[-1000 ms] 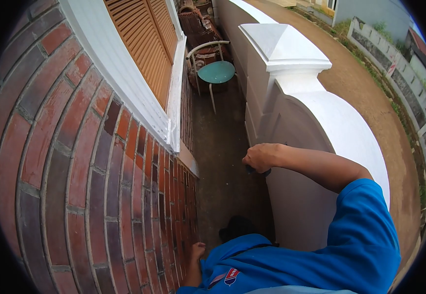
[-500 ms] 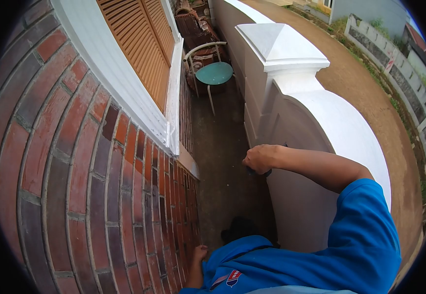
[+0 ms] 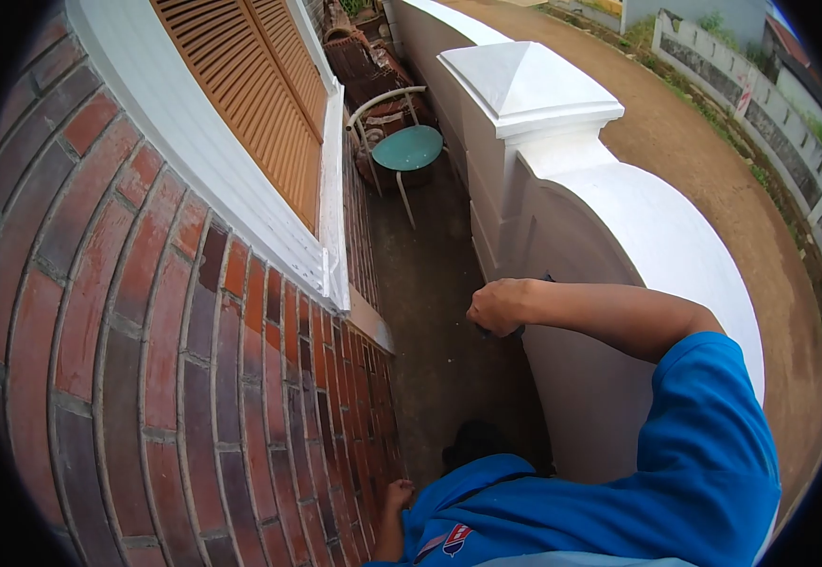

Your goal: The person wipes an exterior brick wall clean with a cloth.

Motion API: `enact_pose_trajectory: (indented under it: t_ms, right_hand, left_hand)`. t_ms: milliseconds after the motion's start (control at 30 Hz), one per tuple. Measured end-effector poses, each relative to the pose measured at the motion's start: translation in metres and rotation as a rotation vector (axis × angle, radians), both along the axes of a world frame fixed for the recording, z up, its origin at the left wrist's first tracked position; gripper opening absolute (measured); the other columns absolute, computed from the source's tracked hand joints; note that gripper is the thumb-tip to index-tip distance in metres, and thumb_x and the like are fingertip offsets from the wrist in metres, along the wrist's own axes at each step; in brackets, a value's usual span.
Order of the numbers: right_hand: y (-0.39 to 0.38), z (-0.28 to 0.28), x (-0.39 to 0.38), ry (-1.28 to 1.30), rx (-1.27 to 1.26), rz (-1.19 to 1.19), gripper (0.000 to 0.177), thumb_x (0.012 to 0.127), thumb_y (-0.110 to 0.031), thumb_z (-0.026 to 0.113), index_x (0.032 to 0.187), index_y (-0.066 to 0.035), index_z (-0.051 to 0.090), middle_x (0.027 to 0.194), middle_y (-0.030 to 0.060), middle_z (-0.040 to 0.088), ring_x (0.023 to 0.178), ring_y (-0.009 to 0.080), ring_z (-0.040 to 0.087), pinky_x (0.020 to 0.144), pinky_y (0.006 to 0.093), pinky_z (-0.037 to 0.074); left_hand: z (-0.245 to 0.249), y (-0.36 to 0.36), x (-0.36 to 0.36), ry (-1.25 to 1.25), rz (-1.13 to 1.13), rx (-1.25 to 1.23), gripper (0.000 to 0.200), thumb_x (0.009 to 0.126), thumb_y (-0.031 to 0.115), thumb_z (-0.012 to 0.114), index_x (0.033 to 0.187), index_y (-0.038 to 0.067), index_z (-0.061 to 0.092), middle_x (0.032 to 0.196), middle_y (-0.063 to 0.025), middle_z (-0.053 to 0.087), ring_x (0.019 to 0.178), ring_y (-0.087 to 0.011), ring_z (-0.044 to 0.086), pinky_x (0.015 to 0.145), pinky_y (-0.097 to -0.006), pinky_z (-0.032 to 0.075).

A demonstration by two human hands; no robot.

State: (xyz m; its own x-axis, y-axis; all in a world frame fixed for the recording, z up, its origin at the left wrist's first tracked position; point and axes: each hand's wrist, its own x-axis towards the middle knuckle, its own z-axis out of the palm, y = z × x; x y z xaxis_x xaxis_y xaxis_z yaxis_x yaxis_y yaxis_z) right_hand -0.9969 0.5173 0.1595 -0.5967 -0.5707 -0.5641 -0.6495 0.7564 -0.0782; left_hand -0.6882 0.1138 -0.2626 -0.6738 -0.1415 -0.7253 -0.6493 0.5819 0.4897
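My right hand [image 3: 498,307] is held out over the narrow concrete passage, in front of the white wall [image 3: 586,378]. Its fingers are curled into a fist, with a dark bit showing beneath them that I cannot make out. Something dark also shows at the wrist. Low beside the brick wall [image 3: 161,350] hangs my left hand [image 3: 399,494], small in view, fingers curled in and nothing showing in them. The blue shirt [image 3: 562,510] fills the lower part of the view, and a dark shoe [image 3: 475,442] shows just past it.
Farther along the passage stands a metal chair with a green seat [image 3: 408,148], before a stack of reddish-brown tiles [image 3: 364,64]. Louvred brown shutters [image 3: 250,80] line the left side. A white pillar cap [image 3: 534,85] tops the wall, and a dirt road [image 3: 676,142] runs beyond it.
The view has shifted slightly, and the chair and pillar sit a little farther left. My right hand keeps almost the same place and its fist. My left hand appears slightly lower and to the right.
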Motion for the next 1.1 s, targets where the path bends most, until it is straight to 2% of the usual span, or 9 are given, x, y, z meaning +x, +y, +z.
enact_pose_trajectory:
  t_ms: [100,167,400,500,567,667,867,967,1100]
  right_hand:
    - [0.001,-0.006,0.001,0.048,-0.01,0.019,0.025,0.08,-0.007,0.059,0.103,-0.002,0.068,0.096,0.0184,0.071,0.096,0.0363,0.07,0.081,0.0461,0.057]
    - [0.0,-0.005,0.001,0.047,-0.015,0.025,0.025,0.08,-0.007,0.06,0.102,-0.002,0.068,0.096,0.0185,0.072,0.096,0.0363,0.07,0.081,0.0462,0.057]
    - [0.002,-0.008,0.0,0.045,-0.009,0.047,0.024,0.08,-0.007,0.059,0.101,-0.002,0.069,0.096,0.0183,0.072,0.095,0.0361,0.07,0.08,0.0452,0.058]
    - [-0.002,-0.003,-0.002,-0.015,0.052,0.038,0.033,0.081,-0.012,0.063,0.112,0.0,0.067,0.105,0.0188,0.071,0.103,0.0368,0.068,0.086,0.0443,0.057]
    - [-0.001,-0.007,-0.002,-0.014,0.039,0.022,0.034,0.081,-0.013,0.064,0.112,0.0,0.067,0.105,0.0188,0.071,0.103,0.0369,0.068,0.086,0.0444,0.057]
    - [0.0,-0.01,-0.003,-0.014,0.033,0.007,0.033,0.082,-0.013,0.064,0.112,-0.001,0.067,0.106,0.0191,0.071,0.103,0.037,0.068,0.086,0.0445,0.057]
    - [0.0,-0.011,-0.003,-0.019,0.049,0.003,0.033,0.083,-0.015,0.064,0.113,-0.001,0.066,0.107,0.0189,0.07,0.104,0.0366,0.068,0.085,0.0444,0.057]
    - [0.0,-0.009,-0.003,-0.011,0.047,0.01,0.032,0.083,-0.014,0.063,0.112,-0.002,0.067,0.106,0.0185,0.071,0.103,0.0361,0.069,0.085,0.0442,0.057]
    - [0.001,-0.011,-0.004,-0.012,0.04,-0.005,0.03,0.083,-0.014,0.062,0.111,-0.003,0.068,0.104,0.0179,0.071,0.102,0.0358,0.069,0.085,0.0442,0.057]
  left_hand:
    - [0.0,-0.002,-0.001,0.027,-0.039,0.0,0.023,0.083,0.009,0.07,0.105,0.005,0.07,0.089,-0.0086,0.072,0.078,-0.0185,0.069,0.069,-0.0338,0.056]
    - [0.021,0.006,-0.006,-0.023,-0.009,0.001,0.022,0.083,0.008,0.07,0.105,0.004,0.07,0.092,-0.0087,0.073,0.081,-0.0187,0.07,0.072,-0.0334,0.056]
    - [0.018,0.007,-0.007,-0.005,-0.041,-0.005,0.022,0.085,0.008,0.069,0.106,0.003,0.069,0.095,-0.011,0.073,0.083,-0.0192,0.07,0.073,-0.0343,0.056]
    - [0.009,0.004,-0.004,0.006,-0.091,-0.041,0.024,0.085,0.009,0.069,0.108,0.004,0.069,0.095,-0.0121,0.073,0.084,-0.0195,0.07,0.073,-0.035,0.056]
    - [0.007,0.002,-0.002,0.005,-0.113,-0.054,0.024,0.085,0.01,0.07,0.108,0.004,0.07,0.095,-0.0128,0.073,0.084,-0.0195,0.07,0.074,-0.0352,0.056]
    - [0.028,0.01,-0.006,-0.066,-0.061,-0.051,0.025,0.084,0.009,0.07,0.109,0.004,0.069,0.094,-0.0126,0.073,0.084,-0.0193,0.07,0.074,-0.035,0.056]
    - [0.003,0.002,0.0,0.012,-0.069,-0.007,0.024,0.084,0.007,0.07,0.108,0.004,0.069,0.095,-0.0112,0.073,0.082,-0.0198,0.07,0.071,-0.0351,0.056]
    - [0.018,0.007,-0.003,-0.098,-0.012,-0.01,0.025,0.085,0.011,0.071,0.108,0.002,0.07,0.101,-0.0118,0.073,0.094,-0.0205,0.069,0.083,-0.0347,0.056]
    - [-0.023,-0.007,0.007,-0.024,-0.006,0.045,0.021,0.084,0.007,0.07,0.105,0.003,0.07,0.095,-0.0105,0.073,0.087,-0.0192,0.069,0.079,-0.0337,0.056]
